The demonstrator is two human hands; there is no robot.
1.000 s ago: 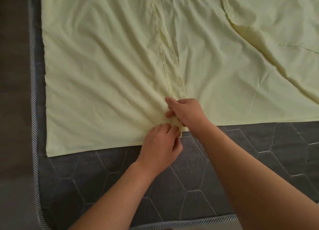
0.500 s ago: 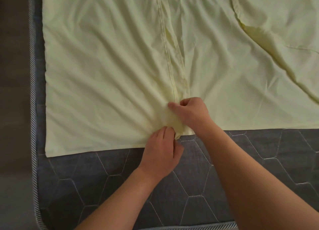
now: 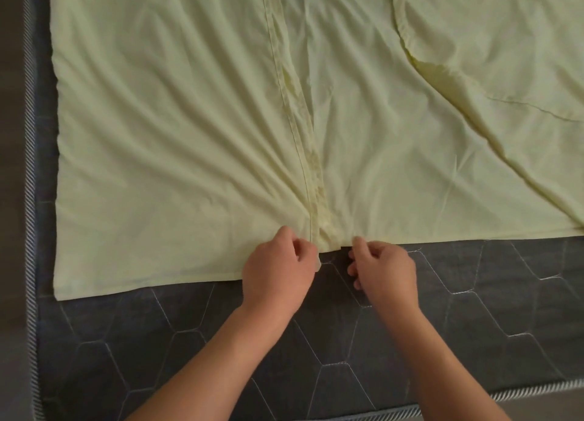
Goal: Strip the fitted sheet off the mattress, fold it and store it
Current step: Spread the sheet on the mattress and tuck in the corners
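Two bare forearms reach in from the near edge over a dark grey mattress [image 3: 347, 341], quilted in hexagons and trimmed with striped piping [image 3: 537, 393] along its near and left borders. A strip of this mattress lies bare between the piping and the sheet.

The left hand [image 3: 278, 270] and right hand [image 3: 384, 270] sit side by side, a small gap between them, at the near edge of the pale yellow-green fitted sheet [image 3: 158, 136]. The left hand's fingers [image 3: 304, 247] are curled and pinch the sheet's edge just left of a stitched hem [image 3: 286, 88]. The right hand's thumb and forefinger nip the edge just right of that hem, its other fingers curled above the bare mattress.

Creases fan out from the two pinches across the sheet, which lies spread on the mattress. The hem runs away up the middle. Far right, a folded-over flap [image 3: 505, 41] lies on top at a slant. A dark floor [image 3: 12, 167] shows left of the mattress.
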